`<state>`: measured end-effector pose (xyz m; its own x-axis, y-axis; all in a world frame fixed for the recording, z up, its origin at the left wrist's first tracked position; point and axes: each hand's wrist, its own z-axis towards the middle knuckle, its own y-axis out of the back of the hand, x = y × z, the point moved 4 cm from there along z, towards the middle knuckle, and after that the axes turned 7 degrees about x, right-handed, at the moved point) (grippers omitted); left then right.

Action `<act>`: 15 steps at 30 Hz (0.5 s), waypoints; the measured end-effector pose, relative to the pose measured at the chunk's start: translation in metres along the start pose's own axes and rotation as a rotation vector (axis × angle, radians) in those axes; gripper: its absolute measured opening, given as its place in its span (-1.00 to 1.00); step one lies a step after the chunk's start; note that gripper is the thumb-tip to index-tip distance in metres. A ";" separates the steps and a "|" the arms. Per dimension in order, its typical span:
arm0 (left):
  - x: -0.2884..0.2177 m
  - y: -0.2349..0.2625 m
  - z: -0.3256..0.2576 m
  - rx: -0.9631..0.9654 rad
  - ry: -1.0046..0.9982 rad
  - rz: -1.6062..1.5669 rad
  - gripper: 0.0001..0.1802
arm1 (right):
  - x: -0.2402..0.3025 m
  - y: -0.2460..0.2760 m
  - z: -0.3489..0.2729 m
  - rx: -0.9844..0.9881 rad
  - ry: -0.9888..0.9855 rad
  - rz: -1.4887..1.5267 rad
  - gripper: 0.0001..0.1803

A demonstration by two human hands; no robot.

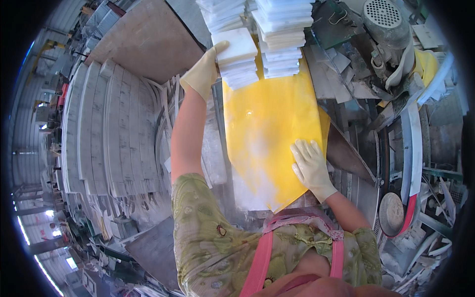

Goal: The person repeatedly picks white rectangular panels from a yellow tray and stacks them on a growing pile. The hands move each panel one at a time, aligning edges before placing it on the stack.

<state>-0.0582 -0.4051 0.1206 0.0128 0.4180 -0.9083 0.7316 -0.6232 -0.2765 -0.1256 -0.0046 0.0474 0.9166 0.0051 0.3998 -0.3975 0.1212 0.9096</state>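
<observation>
My left hand (204, 70), in a cream rubber glove, reaches far forward to the near left stack of white stone tiles. It grips the left edge of the top white tile (236, 45), with one digit on its upper face; the other fingers are mostly hidden. Closer to my body, my right hand (310, 166), gloved alike, lies flat with fingers stretched on a yellow sheet (269, 116). Nothing is held in it. The sheet covers a work surface and has whitish, wet-looking patches near its front. Another tile stack (281, 42) rises just right of the gripped one.
Long pale stone slabs (111, 131) stand in rows at the left, with a large brown board (143, 39) beyond them. A dusty motor (388, 22) sits at the far right. Stone offcuts (339, 64) lie beside the stacks, and a belt runs round a wheel (392, 213) at the right.
</observation>
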 end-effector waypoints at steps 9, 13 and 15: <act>-0.029 -0.008 -0.042 -0.191 0.043 0.736 -0.38 | 0.000 -0.002 -0.004 -0.020 0.011 -0.006 -0.37; -0.016 -0.006 -0.030 -0.149 0.061 0.533 -0.33 | 0.001 -0.002 -0.004 -0.036 0.021 -0.048 -0.37; -0.014 -0.004 -0.026 -0.128 0.017 0.543 -0.34 | 0.000 -0.002 -0.005 -0.039 0.028 -0.035 -0.37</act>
<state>-0.0432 -0.3914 0.1427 0.4214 0.0706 -0.9041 0.6938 -0.6672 0.2712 -0.1247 0.0003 0.0454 0.9308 0.0279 0.3645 -0.3641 0.1607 0.9174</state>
